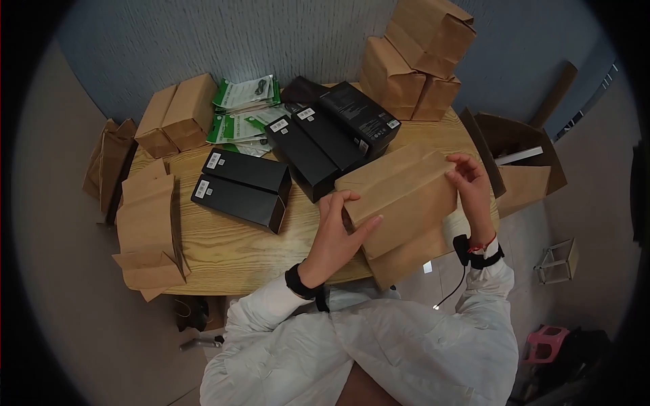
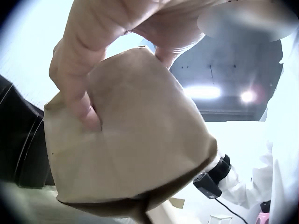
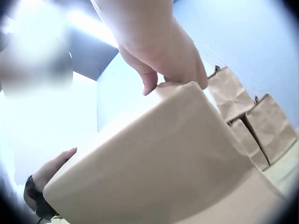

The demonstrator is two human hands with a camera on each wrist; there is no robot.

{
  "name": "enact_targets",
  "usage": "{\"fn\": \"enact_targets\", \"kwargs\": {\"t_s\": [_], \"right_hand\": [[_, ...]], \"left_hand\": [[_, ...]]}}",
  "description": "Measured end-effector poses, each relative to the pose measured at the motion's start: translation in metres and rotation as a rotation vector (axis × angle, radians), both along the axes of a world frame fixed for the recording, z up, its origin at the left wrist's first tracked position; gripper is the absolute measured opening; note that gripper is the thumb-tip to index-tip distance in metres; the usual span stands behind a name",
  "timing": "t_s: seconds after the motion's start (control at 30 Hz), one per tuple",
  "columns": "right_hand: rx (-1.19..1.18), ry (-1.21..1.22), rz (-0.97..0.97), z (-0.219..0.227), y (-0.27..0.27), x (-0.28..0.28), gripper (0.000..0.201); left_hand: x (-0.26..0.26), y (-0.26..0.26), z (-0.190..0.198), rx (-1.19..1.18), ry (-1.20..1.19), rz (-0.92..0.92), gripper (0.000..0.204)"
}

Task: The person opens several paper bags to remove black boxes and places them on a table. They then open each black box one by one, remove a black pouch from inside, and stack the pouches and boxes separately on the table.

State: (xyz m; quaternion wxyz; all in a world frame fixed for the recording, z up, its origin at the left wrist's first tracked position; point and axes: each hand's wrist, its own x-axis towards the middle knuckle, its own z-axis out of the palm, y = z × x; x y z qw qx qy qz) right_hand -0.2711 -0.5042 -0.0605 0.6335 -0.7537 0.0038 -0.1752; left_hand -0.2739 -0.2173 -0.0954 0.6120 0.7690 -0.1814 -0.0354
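A brown paper bag [image 1: 406, 199], boxy in shape, lies in front of the person over the table's right front edge. The left hand [image 1: 336, 233] grips its left end, thumb on the upper face and fingers on the flat end panel. That end panel [image 2: 135, 126] fills the middle of the left wrist view, creased where a fingertip presses. At the far right corner the right hand [image 1: 472, 189] pinches the bag's edge between thumb and fingers. In the right wrist view the bag's long side [image 3: 154, 158] slopes below that hand. Whatever the bag contains is hidden.
Black boxes [image 1: 240, 189] with white labels lie left of the bag, more [image 1: 318, 142] behind it. Green-and-white packets [image 1: 244, 115] stand at the back. Closed paper bags [image 1: 176, 115] and a stack [image 1: 413, 74] flank them. Flattened bags [image 1: 145, 216] lie left; an open carton [image 1: 521, 155] stands right.
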Motion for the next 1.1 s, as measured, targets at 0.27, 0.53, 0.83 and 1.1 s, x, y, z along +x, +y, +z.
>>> {"fn": "enact_targets", "kwargs": {"t_s": [0.27, 0.53, 0.83, 1.1], "right_hand": [[0.167, 0.111, 0.004, 0.055, -0.024, 0.019, 0.02], [0.3, 0.046, 0.082, 0.065, -0.025, 0.03, 0.027], [-0.214, 0.379, 0.548, 0.082, 0.021, 0.032, 0.036], [-0.553, 0.35, 0.571, 0.035, 0.023, 0.072, 0.035]], "left_hand": [[0.035, -0.011, 0.042, -0.295, -0.138, 0.003, 0.051], [0.053, -0.021, 0.055, -0.151, -0.158, 0.059, 0.05], [0.004, 0.032, 0.008, -0.171, 0.642, -0.655, 0.088], [-0.015, 0.041, -0.037, -0.323, 1.009, -0.519, 0.074]]}}
